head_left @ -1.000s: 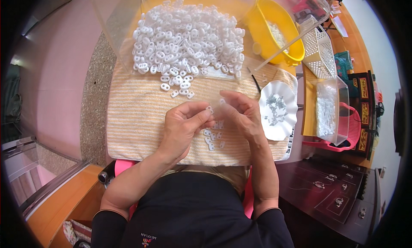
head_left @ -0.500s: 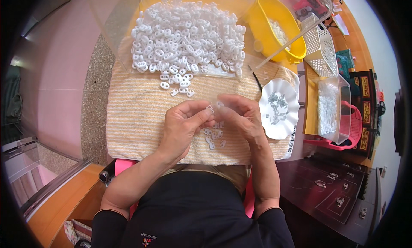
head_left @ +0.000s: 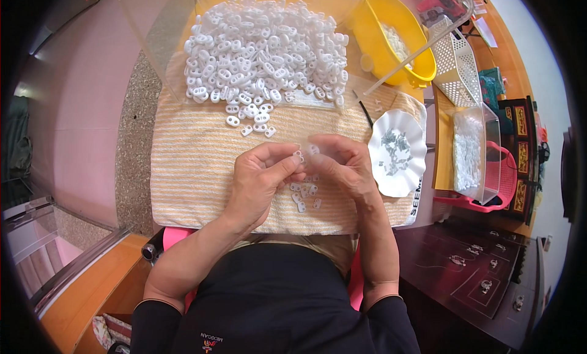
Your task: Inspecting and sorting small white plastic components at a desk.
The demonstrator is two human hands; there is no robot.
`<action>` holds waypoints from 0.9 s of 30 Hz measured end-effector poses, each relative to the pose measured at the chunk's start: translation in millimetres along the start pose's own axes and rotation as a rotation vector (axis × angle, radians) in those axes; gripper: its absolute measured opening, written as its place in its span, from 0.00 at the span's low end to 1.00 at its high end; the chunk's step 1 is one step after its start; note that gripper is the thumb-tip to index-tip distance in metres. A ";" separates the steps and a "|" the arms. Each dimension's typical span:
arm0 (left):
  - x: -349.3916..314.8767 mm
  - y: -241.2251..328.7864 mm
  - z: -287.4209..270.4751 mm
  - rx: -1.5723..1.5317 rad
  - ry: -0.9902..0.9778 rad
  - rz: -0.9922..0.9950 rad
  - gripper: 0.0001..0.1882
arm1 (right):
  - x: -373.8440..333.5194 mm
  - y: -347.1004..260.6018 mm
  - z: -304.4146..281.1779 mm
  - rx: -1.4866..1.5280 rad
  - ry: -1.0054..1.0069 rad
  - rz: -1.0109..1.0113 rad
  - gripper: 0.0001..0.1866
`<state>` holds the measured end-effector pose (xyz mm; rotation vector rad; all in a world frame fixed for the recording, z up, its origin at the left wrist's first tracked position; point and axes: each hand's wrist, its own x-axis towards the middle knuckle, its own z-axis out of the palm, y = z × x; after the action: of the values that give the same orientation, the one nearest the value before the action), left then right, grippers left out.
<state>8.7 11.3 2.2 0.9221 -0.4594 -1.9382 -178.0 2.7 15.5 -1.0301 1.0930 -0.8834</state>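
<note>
Over the striped towel, my left hand [head_left: 260, 173] pinches a small white plastic piece with two holes [head_left: 299, 156] between thumb and fingertips. Close beside it, my right hand [head_left: 347, 170] is closed on another small white piece [head_left: 314, 149], partly hidden and slightly blurred at the fingertips. Below and between the hands lie several flat white two-hole pieces [head_left: 301, 205]. Beyond them spreads a big heap of white oval two-hole pieces [head_left: 263, 54], some spilling toward me out of a clear plastic bin [head_left: 318, 101].
To the right, a white fluted plate [head_left: 380, 181] holds small grey-green bits. A dark thin tool [head_left: 365, 114] lies beside it. Farther back stand a yellow tub [head_left: 367, 39] and a white perforated basket [head_left: 457, 66]. A clear box [head_left: 491, 134] of white pieces sits at right.
Both hands stay in almost the same pose, fingertips close together. The white piece at my right fingertips shows a little more. The whole view has shifted very slightly.
</note>
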 end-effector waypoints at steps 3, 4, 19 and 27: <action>-0.8 1.1 0.3 0.018 -0.009 -0.008 0.09 | 0.4 1.8 -0.7 -0.010 -0.002 0.000 0.17; -0.8 1.1 0.5 0.018 -0.009 -0.008 0.09 | 0.3 1.8 0.2 -0.003 -0.001 -0.005 0.17; -0.6 0.4 -0.5 0.041 -0.014 -0.010 0.09 | -1.5 -0.6 -1.1 -0.054 -0.003 0.011 0.16; -0.7 0.8 -1.0 0.052 -0.037 -0.015 0.10 | -2.1 -2.1 0.1 -0.065 -0.010 0.013 0.15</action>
<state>10.2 11.6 2.3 0.9264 -0.5284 -1.9681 -178.5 4.0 18.1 -1.0785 1.1251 -0.8361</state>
